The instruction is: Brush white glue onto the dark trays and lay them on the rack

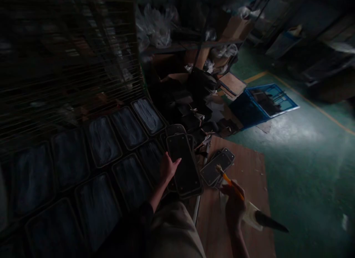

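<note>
My left hand [168, 167] grips the left edge of a dark rectangular panel [184, 167], thumb on its face. The panel has rounded corners and small pale dots near its rim; similar panels show beneath it. My right hand [234, 202] is closed around a brush [226, 179] with an orange handle, bristles pointing up and left. Beyond the bristles, a small stack of dark panels [216, 168] lies on a wooden board [249, 169]. Beside my right wrist is a pale translucent container [251, 215] with a dark, tapered object [270, 221] sticking out; my hand partly hides it.
Rows of dark panels with whitish streaks [102, 139] lie at the left, by a wire mesh [111, 65]. A blue crate [249, 108] stands on the green floor [310, 158]. Cardboard scraps and a shelf with plastic bags [158, 27] are behind. The scene is dim.
</note>
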Demonstrator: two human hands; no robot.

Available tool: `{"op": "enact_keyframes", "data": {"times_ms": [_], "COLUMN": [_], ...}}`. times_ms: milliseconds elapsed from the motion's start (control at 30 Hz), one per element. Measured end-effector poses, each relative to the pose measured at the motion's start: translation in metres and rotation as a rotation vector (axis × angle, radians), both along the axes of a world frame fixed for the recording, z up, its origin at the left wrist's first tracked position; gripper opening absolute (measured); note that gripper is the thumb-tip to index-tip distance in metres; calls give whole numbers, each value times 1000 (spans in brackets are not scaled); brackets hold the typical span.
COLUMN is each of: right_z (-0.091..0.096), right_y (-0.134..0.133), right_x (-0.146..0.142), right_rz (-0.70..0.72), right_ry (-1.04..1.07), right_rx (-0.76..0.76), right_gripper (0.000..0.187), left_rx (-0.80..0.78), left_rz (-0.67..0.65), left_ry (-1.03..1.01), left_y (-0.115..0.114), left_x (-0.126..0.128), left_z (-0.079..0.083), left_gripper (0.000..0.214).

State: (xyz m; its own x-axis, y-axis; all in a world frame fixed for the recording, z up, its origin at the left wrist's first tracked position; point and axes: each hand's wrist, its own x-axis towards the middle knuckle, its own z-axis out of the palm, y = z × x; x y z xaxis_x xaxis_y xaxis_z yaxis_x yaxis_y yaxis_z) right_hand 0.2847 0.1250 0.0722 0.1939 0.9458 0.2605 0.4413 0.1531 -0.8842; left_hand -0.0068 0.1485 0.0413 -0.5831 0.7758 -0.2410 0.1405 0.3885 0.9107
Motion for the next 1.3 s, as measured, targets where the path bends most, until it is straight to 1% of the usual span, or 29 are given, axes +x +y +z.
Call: {"op": "enact_keyframes", "data": {"times_ms": [133,233,300,400,467,600,633,733,800,833,900,1000,1067,1133,1200,1233,1300], "right_z": [-20,-38,-50,-69,-81,-97,-100,-107,-112,-115,-124,-142,-156,-170,-182,-187,-195], "right_y": [-39,-66,-78,-83,-79,-65,-63,-60,-58,-56,-51,-39,-31,-25,-21,-21,-20], "right_x": [42,65,76,88,95,113,118,133,142,146,154,164,170,175,178,180,182], "right_rz": [-142,-219,-248,-262,-277,-355,-373,-405,-418,-419,-417,-418,-431,-438,-442,-445,-452], "right_ry": [122,156,181,236,227,156,122,34,-11,-36,-96,-152,-158,-156,-153,-152,-150], "right_rx": [-45,-99,-133,-127,-131,-194,-214,-251,-270,-276,-297,-333,-352,-368,-387,-396,-417], "right_gripper": [36,37,38,38,37,37,36,35,36,36,36,36,37,38,39,39,40], "left_rx": [-19,-90,-169,-256,-256,-104,-81,-55,-33,-23,-10,21,26,2,-26,-30,-4], "left_rz": [-51,-24,12,74,108,89,95,162,204,204,148,-8,-125,-247,-358,-408,-506], "left_ry": [41,110,174,215,118,-361,-436,-506,-508,-502,-470,-399,-364,-353,-378,-408,-502], "left_y": [3,1,1,5,8,17,18,20,16,14,9,6,10,20,35,45,65], "left_x": [5,8,7,3,0,-5,-4,2,10,15,24,40,54,75,101,117,150], "left_z": [-3,-8,-12,-17,-20,-21,-19,-11,-1,5,21,46,61,70,70,66,49], "left_gripper": [57,60,64,73,72,55,53,52,53,53,54,55,57,63,69,70,69]}}
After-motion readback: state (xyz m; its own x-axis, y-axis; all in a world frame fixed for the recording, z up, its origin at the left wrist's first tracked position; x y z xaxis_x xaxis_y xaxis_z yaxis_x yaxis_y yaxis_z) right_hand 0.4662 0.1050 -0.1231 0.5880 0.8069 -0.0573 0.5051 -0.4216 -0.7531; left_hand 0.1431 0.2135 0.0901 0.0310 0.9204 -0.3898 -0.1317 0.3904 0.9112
